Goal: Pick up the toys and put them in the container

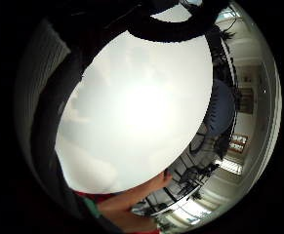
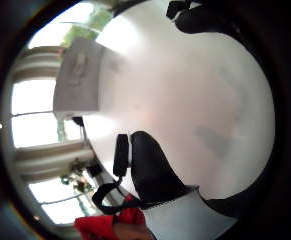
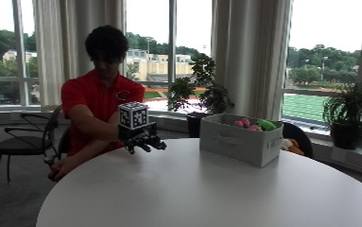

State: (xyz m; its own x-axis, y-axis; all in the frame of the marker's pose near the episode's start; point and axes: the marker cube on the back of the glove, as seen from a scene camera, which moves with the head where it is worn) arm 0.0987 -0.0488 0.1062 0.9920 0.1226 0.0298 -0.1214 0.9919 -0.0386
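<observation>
A grey fabric container (image 3: 241,141) stands on the round white table (image 3: 205,194), toward its far right side. Pink and green toys (image 3: 254,125) poke out above its rim. My gloved right hand (image 3: 144,140) hovers above the table's far left edge, well left of the container, fingers loosely curled and holding nothing. In the thumb side palm view the container (image 2: 77,80) lies across the bare tabletop (image 2: 185,100), and my black thumb (image 2: 150,170) shows near the wrist. The little finger side palm view is filled by the white tabletop (image 1: 141,107).
A person in a red shirt (image 3: 95,101) sits behind the table; their bare hand rests low by the edge (image 3: 61,168). A black chair (image 3: 20,142) stands at the left. Potted plants (image 3: 202,94) line the window sill.
</observation>
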